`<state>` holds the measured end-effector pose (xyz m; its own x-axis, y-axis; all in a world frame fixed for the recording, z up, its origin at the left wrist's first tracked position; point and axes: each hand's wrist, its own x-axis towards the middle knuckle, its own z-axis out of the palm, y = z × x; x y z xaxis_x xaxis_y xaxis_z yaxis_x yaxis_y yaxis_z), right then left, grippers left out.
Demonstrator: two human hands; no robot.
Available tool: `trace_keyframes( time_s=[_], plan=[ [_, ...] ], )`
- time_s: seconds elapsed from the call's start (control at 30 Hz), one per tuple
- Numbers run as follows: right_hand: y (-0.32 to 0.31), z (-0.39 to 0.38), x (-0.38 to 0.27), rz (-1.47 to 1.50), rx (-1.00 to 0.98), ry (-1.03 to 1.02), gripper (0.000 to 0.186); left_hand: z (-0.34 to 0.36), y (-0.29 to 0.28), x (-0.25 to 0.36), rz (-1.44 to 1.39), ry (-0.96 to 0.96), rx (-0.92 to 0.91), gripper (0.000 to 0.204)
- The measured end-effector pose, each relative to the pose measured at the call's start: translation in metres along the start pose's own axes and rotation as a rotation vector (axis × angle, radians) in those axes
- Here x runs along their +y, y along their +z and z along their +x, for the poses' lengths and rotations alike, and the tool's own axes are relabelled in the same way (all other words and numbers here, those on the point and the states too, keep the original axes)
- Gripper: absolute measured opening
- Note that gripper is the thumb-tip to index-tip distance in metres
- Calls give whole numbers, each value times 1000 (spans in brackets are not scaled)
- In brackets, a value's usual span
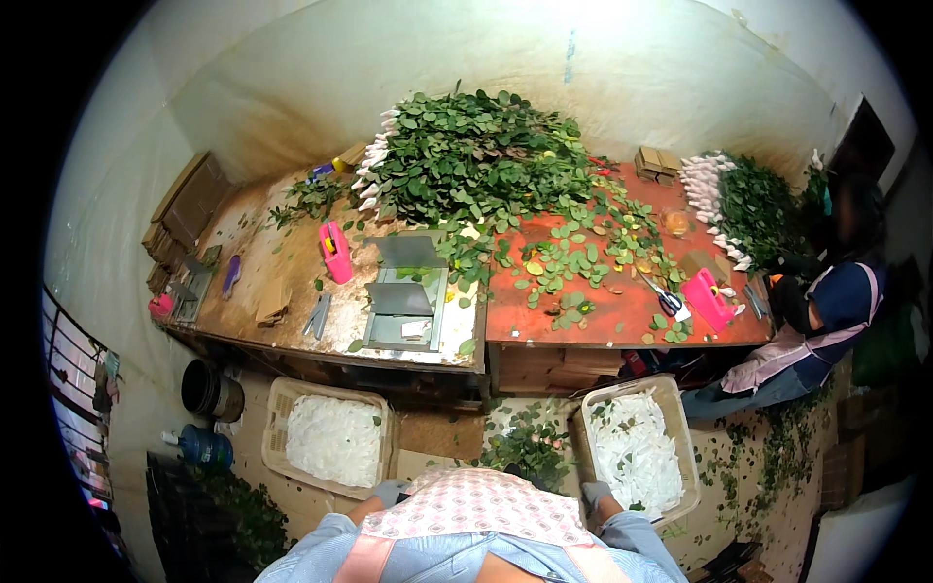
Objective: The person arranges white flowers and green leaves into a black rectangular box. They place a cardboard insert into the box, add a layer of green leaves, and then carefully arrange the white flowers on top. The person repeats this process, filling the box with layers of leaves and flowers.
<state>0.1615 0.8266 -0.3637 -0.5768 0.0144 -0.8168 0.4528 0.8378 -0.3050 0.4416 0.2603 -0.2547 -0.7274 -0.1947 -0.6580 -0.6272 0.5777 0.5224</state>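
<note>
Facing a pale, brown-stained wall (292, 107) over two worktables standing side by side — a brown table (253, 243) on the left, a red table (520, 321) on the right. Bearing a heap of leafy stems (486, 155) across the far side, with white-wrapped ends (371, 185) pointing left. Sharing the right end with a co-worker (846, 296) in dark blue.

Holding both hands low and near, one at each side of a patterned apron (466, 505). Setting the left hand (391, 493) just beside the near right corner of the left crate (275, 428), and the right hand (596, 494) just beside the left wall of the right crate (688, 447). Having the right crate to the right of the right hand, the nearer one, with its long axis running near to far; having both crates filled with white pieces (335, 442). Leaving a leafy bunch (530, 449) with pink blooms between the crates, beyond the apron.

Showing too little of either hand to tell spread fingers from closed, or touching from apart. Carrying blue marks (570, 56) on the wall, too blurred for reading — and showing no legible label elsewhere.
</note>
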Motion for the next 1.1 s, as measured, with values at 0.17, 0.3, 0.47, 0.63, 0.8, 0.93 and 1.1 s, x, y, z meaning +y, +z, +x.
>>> trace_keyframes(
  time_s=[0.17,0.3,0.47,0.63,0.8,0.93,1.1],
  plan=[
    [18,-18,-87,244,86,-288,36,27,-28,28,159,-1,-72,52],
    [40,-52,-139,124,51,-359,42,53,-41,21,322,6,-73,46],
    [51,-66,-178,361,52,-286,42,94,-85,22,380,165,-164,35],
    [50,-35,-265,423,577,-351,52,136,-158,2,396,295,-135,31],
    [26,-50,-418,851,592,-297,71,145,-248,20,53,259,3,38],
    [26,-15,-494,1040,668,-172,77,141,-325,60,-50,331,-121,38],
    [39,-50,-560,790,832,28,80,126,-400,89,100,401,-273,39]
  ],
)
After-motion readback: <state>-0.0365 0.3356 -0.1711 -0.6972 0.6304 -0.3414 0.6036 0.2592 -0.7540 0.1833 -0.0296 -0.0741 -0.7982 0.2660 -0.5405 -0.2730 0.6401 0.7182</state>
